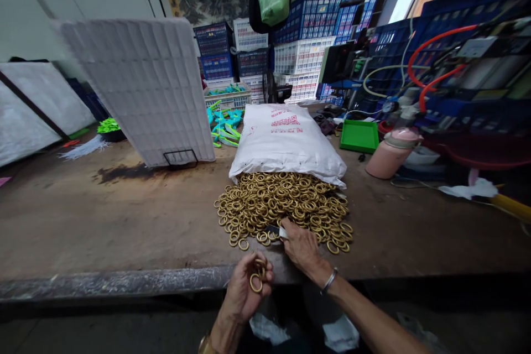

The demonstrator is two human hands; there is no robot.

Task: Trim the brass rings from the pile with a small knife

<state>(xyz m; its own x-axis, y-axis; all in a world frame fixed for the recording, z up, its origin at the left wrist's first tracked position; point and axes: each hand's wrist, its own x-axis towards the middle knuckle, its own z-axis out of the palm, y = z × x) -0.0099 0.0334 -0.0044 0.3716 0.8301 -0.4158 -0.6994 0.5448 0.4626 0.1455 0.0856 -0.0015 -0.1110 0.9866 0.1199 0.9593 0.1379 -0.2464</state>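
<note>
My left hand (244,287) is just off the table's front edge, palm up, with its fingers curled around a few brass-coloured rings (256,283). At the front of a heap of similar rings (286,199), my right hand (302,246) grips a small flat tool (283,232) with a dark blade-like end and a white part. The tool's dark end lies among the rings; its exact kind is unclear. Behind, the heap meets the mouth of a white woven sack (286,144) with red print, which lies on its side.
The wooden table (124,227) carries an upright white padded panel (141,88) in a wire stand at left. Turquoise and green straps (226,124) lie behind it. To the right are a green tray (359,136) and a pink bottle (392,155). Stacked crates (305,55) stand behind.
</note>
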